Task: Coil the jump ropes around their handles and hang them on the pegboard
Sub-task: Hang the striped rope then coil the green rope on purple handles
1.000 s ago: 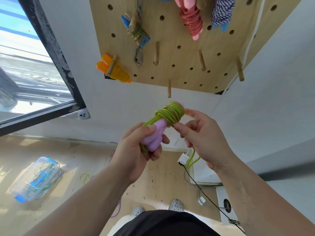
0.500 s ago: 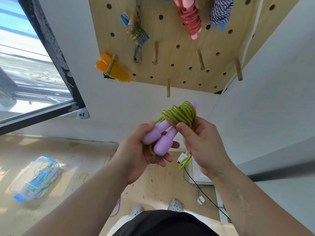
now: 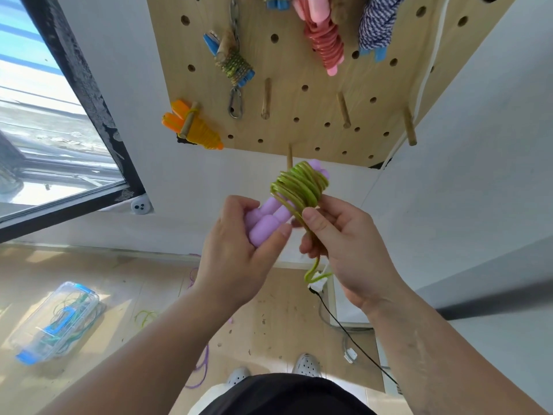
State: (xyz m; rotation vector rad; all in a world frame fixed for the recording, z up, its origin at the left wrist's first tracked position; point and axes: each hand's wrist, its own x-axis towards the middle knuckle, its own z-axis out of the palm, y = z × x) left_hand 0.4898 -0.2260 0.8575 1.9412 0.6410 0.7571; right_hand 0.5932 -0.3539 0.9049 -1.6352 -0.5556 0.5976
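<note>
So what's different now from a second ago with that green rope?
The right hand has wound more green rope round the purple handles, so the loose tail under it is shorter, and it now pinches the rope lower. The left hand keeps its grip on the handles. The pegboard ropes are unchanged.

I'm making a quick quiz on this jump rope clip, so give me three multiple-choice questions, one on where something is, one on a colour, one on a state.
1. Where is the orange jump rope?
A. On the floor
B. On a peg at the pegboard's lower left
C. In the right hand

2. What colour are the handles held by the left hand?
A. Purple
B. Blue
C. Orange

3. What state is the green rope in?
A. Fully uncoiled
B. Hanging on a peg
C. Mostly coiled, a short loop left

Answers: 1 B, it sits on a wooden peg there. 2 A, both look lilac. 3 C, a loop dangles below the right hand.
</note>
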